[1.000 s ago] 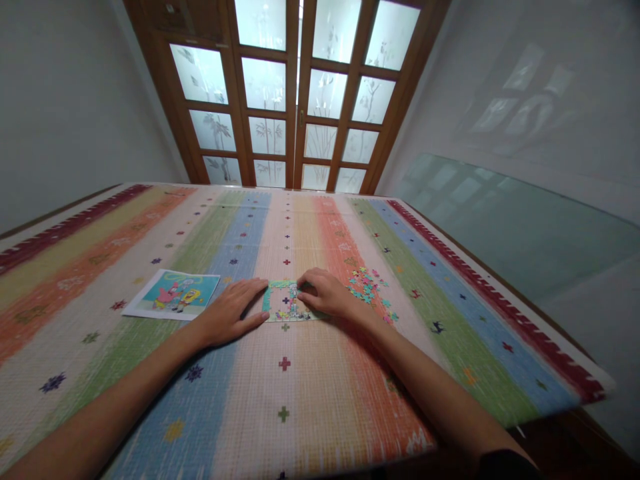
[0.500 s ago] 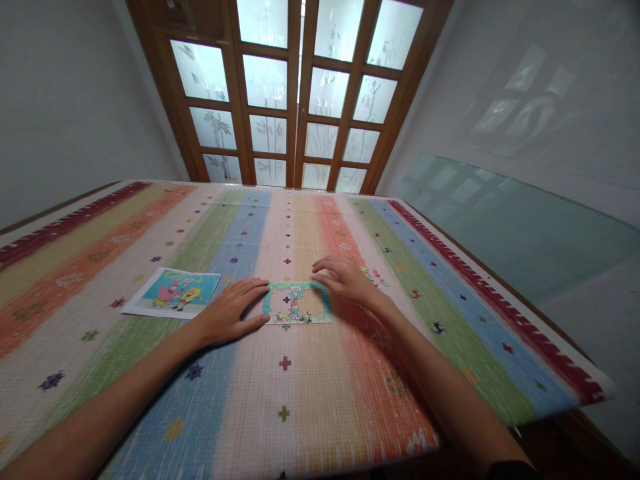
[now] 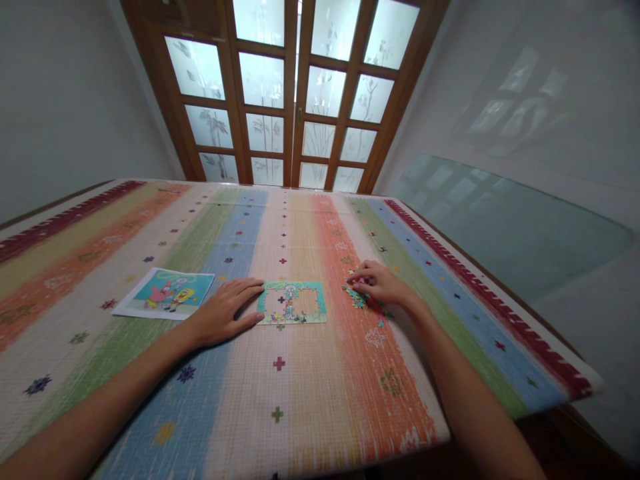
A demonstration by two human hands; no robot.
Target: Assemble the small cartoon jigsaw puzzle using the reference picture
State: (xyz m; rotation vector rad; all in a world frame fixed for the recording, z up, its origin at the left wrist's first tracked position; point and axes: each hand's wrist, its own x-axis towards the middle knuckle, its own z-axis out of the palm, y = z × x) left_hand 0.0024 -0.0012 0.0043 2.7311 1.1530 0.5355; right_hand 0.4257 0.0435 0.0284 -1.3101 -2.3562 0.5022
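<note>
A partly assembled jigsaw puzzle lies flat, its border joined and a strip with a cartoon figure running down the middle. Tablecloth shows through the gaps on both sides of that strip. My left hand rests at the puzzle's left edge, open, with fingers stretched out and thumb apart. To the right, a heap of loose puzzle pieces spreads over the orange stripe. My right hand is down on this heap with bent fingers drawn together; whatever is between the fingertips is too small to make out.
A printed picture of cartoon characters lies left of my left hand. A striped, patterned tablecloth covers the table. Beyond its far edge stand wooden doors with frosted panes. A pale green glass-like panel is along the right wall.
My right hand has moved right, from above the puzzle's upper right corner to the loose pieces. The puzzle's right side is now uncovered. My left hand stays at its left edge.
</note>
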